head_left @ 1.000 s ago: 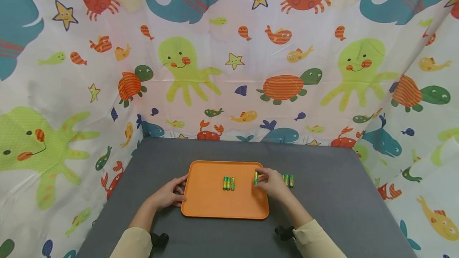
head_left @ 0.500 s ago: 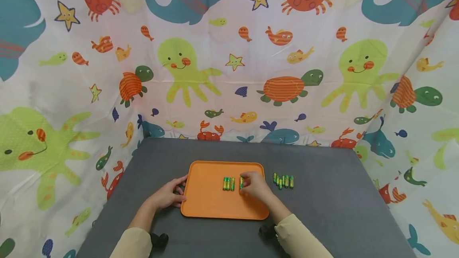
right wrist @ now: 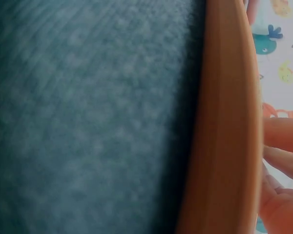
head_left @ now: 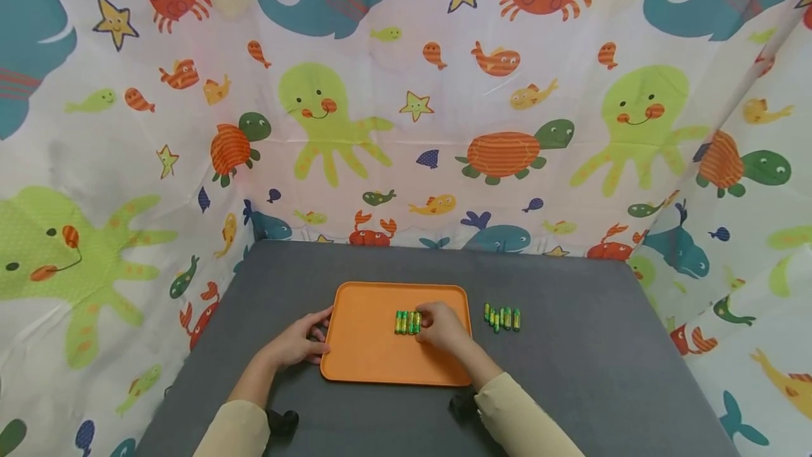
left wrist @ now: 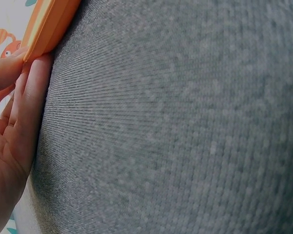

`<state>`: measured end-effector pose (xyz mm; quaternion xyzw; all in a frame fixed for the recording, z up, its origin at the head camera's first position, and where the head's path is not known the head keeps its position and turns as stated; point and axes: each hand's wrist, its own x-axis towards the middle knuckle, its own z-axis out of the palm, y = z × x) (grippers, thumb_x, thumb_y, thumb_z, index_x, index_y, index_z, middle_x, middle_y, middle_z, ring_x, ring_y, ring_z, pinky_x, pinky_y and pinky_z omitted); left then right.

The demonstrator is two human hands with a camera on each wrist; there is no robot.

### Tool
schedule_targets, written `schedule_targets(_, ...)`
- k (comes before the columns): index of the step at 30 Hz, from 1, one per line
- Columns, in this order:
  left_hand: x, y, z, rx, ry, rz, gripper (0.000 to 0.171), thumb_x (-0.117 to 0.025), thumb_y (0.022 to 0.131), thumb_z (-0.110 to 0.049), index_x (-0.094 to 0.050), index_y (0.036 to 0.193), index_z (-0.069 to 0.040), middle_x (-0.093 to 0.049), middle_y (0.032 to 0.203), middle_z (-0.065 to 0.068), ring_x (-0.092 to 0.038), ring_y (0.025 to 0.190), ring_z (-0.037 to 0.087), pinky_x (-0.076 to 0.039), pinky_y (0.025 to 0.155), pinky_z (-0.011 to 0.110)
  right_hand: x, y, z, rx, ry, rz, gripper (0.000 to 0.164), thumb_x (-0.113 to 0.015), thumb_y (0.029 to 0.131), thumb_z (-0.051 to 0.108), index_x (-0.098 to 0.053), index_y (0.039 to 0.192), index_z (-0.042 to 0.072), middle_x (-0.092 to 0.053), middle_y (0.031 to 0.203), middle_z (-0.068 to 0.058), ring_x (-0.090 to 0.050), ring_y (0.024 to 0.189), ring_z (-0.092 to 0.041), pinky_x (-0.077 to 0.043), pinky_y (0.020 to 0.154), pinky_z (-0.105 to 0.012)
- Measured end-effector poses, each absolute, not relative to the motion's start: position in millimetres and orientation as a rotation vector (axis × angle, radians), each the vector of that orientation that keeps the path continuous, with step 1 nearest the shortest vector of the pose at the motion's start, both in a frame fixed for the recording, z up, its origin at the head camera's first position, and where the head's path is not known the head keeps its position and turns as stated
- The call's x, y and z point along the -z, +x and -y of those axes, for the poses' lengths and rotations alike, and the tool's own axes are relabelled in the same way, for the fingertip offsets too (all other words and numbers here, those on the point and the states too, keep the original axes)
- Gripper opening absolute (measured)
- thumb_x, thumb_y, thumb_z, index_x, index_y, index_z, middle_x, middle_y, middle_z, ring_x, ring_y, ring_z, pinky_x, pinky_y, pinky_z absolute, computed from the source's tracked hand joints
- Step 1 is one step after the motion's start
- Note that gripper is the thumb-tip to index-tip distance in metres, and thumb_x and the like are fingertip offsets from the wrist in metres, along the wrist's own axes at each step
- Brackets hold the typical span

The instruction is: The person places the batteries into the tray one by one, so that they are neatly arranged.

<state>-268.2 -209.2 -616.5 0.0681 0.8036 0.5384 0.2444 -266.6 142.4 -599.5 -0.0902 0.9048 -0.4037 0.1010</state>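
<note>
An orange tray [head_left: 368, 360] lies on the grey table. My left hand [head_left: 297, 340] pinches its left rim; in the left wrist view the thumb is over the rim [left wrist: 49, 31] and the fingers [left wrist: 33, 92] are below it. Inside the tray, several green-and-yellow batteries [head_left: 404, 323] stand side by side in a short row. At the row's right end my right hand [head_left: 445, 331] holds a battery [head_left: 418, 323] between thumb and fingers, partly hidden by them. The right wrist view shows mostly the tray's side wall [right wrist: 224, 122], with part of the right hand [right wrist: 285, 146] beyond it.
Several more batteries [head_left: 507, 319] lie together on the grey table [head_left: 571, 372], right of the tray. A white curtain [head_left: 444, 217] printed with sea animals surrounds the table at the back and sides. Dark wrist cameras sit below both hands.
The right hand has carried a battery leftward from the tray's right edge to the right end of the row. The left hand has stayed at the tray's left rim.
</note>
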Motion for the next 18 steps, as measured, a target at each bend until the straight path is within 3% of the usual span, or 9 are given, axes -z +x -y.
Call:
schedule_targets(11,617,-267,207,-1.465,0.185,-2.184,0.09,-0.076,0.086,0.0,-0.029,0.161,-0.018,-0.041,0.13,0.013,-0.053,0.095,0.025,-0.063,0.07,0.04,601,-263,-144,1.245,-0.264,-2.666,0.065,-0.086,0.076,0.002,-0.06,0.136,0.001,-0.064,0.101,-0.007,-0.057,0.084,-0.018,-0.051,0.069,-0.032)
schedule_targets(18,618,-268,210,-1.467,0.18,-2.197,0.091,-0.077,0.085,0.0,-0.03,0.16,-0.018,-0.042,0.129,0.013,-0.053,0.094,0.025,-0.063,0.07,0.04,589,-261,-153,1.34,-0.182,-2.611,0.067,-0.083,0.079,0.0,-0.057,0.14,0.005,-0.06,0.129,-0.017,-0.061,0.094,-0.023,-0.054,0.068,-0.032)
